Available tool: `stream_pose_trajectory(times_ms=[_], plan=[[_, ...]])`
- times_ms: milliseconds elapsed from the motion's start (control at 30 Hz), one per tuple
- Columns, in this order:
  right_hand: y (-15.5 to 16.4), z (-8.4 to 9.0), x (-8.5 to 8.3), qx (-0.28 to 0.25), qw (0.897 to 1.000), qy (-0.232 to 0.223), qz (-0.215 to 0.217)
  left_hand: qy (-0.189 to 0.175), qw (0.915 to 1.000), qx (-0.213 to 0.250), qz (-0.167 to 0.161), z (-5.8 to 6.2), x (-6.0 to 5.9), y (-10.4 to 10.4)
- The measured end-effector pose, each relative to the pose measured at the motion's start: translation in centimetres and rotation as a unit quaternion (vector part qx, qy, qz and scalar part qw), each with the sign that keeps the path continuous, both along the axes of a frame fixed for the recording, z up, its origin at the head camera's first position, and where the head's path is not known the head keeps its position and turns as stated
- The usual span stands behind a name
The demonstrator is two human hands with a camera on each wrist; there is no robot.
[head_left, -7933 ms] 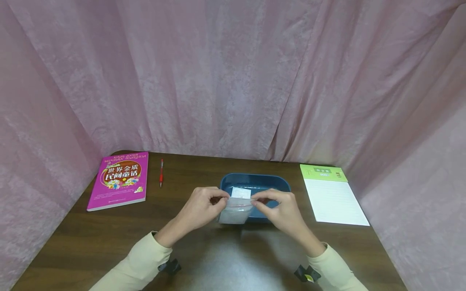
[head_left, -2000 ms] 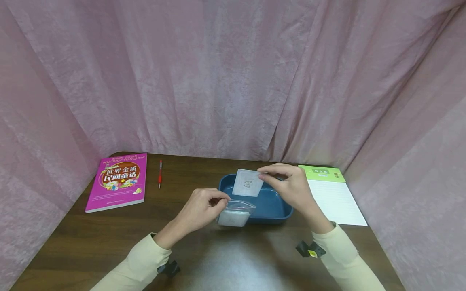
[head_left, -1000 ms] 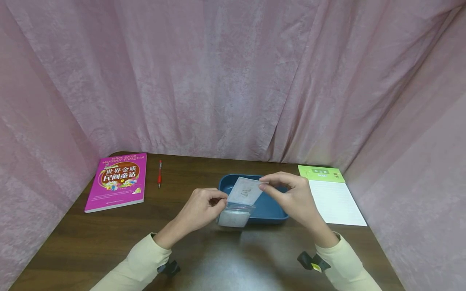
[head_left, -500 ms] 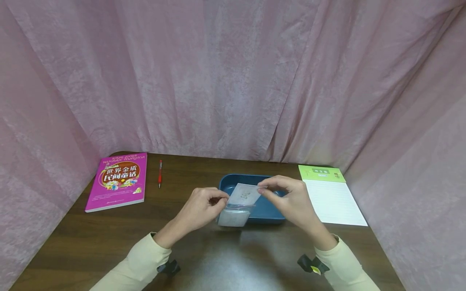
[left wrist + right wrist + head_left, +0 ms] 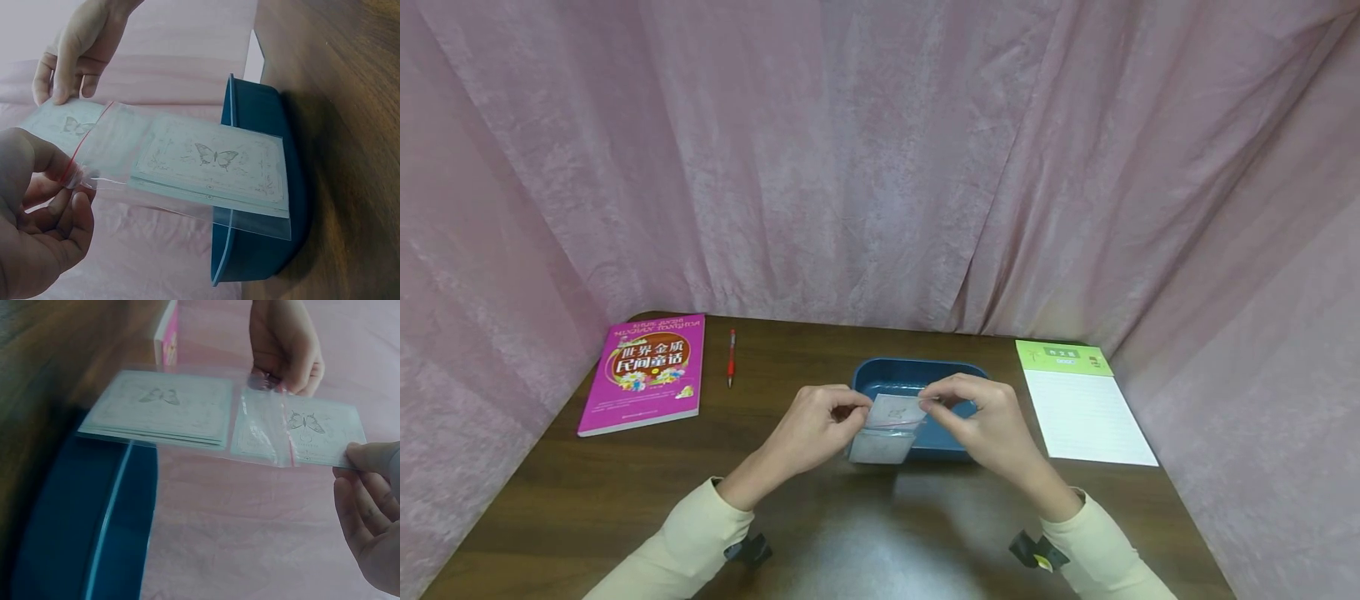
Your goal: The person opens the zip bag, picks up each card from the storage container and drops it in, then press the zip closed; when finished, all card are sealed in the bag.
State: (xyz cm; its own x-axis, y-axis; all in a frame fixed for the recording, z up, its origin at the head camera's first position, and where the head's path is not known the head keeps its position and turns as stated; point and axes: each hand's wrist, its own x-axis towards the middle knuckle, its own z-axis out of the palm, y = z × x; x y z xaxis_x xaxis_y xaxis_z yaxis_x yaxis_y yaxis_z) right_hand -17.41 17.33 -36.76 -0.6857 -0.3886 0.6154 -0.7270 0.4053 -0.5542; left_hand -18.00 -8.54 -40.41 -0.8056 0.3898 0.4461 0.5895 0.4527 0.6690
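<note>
My left hand [image 5: 823,425] pinches the mouth of a clear zip bag [image 5: 119,140] by its red-lined edge. Inside the bag's far end lies a stack of pale cards [image 5: 212,165], the top one printed with a butterfly. My right hand [image 5: 981,412] pinches a similar butterfly card [image 5: 328,428] by its outer end, between thumb and fingers. That card passes through the bag's mouth, part of it inside and part outside. Both hands hold the bag and card above a dark blue bin [image 5: 951,443], whose interior is partly hidden beneath them.
On the brown table [image 5: 820,525], a pink book [image 5: 643,375] and a red pen [image 5: 732,358] lie to the left. A green-topped writing pad [image 5: 1090,412] is at the right. Pink curtains [image 5: 850,167] hang behind and at both sides.
A butterfly card that my right hand held above the bag has come down toward me and slid partly into its mouth. My left hand has stayed nearly still with the bag.
</note>
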Motion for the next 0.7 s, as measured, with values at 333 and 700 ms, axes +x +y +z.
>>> stream_pose_trajectory(times_ms=[333,700], plan=[[-0.6,-1.0,-0.1,-0.018,0.999,0.039,0.011,-0.004,1.0,-0.004,0.0,0.0,-0.1,-0.1],[-0.4,-1.5,-0.3,-0.023,0.999,0.041,0.016,-0.008,1.0,0.001,0.005,-0.1,-0.1,-0.2]])
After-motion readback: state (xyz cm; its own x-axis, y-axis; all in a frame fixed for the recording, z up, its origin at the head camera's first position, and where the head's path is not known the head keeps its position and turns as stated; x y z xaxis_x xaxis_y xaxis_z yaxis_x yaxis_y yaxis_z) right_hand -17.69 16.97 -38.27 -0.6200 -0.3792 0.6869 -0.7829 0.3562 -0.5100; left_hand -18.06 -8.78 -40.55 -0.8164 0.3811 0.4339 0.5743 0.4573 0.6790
